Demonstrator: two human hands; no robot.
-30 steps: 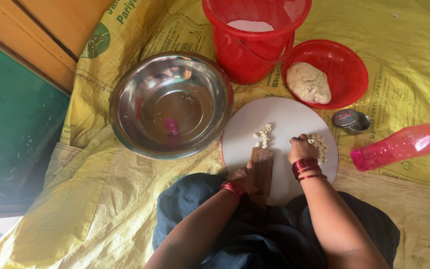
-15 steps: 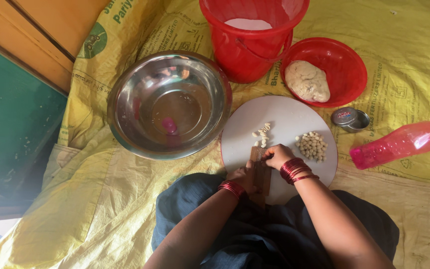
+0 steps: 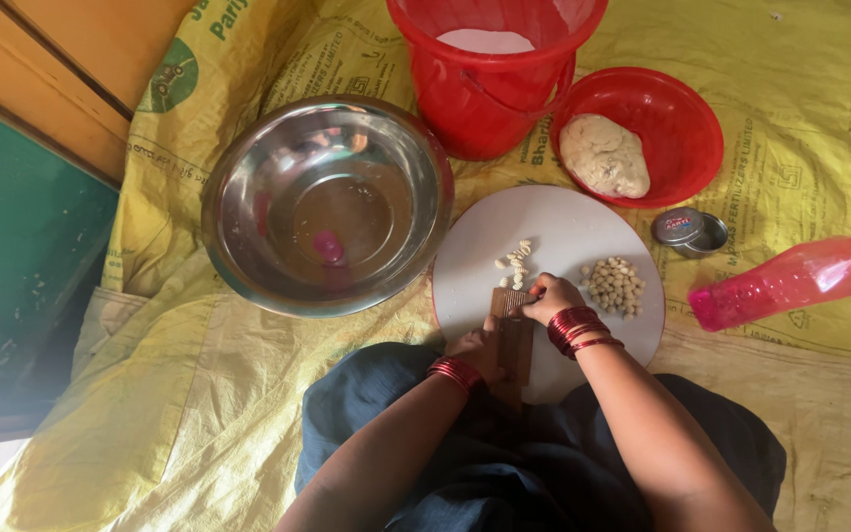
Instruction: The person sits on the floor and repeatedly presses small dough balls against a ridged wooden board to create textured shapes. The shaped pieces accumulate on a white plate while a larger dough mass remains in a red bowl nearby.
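A round white board (image 3: 583, 222) lies on the yellow sheet in front of me. My left hand (image 3: 480, 350) holds a small ridged wooden paddle (image 3: 512, 325) at its near edge. My right hand (image 3: 549, 298) rests its fingertips on the paddle's top end; whether a dough piece is under them I cannot tell. A pile of small plain dough balls (image 3: 615, 285) sits just right of that hand. Several shaped, ridged pieces (image 3: 515, 263) lie just beyond the paddle. Both wrists wear red bangles.
A big empty steel bowl (image 3: 248, 212) stands to the left. At the back stand a red bucket (image 3: 465, 99) and a red bowl (image 3: 687, 123) holding a dough lump (image 3: 603, 156). A small round tin (image 3: 680, 228) and a pink bottle (image 3: 790, 281) lie to the right.
My right hand has moved left from the pile of dough balls to the top of the wooden paddle. The left hand has stayed on the paddle.
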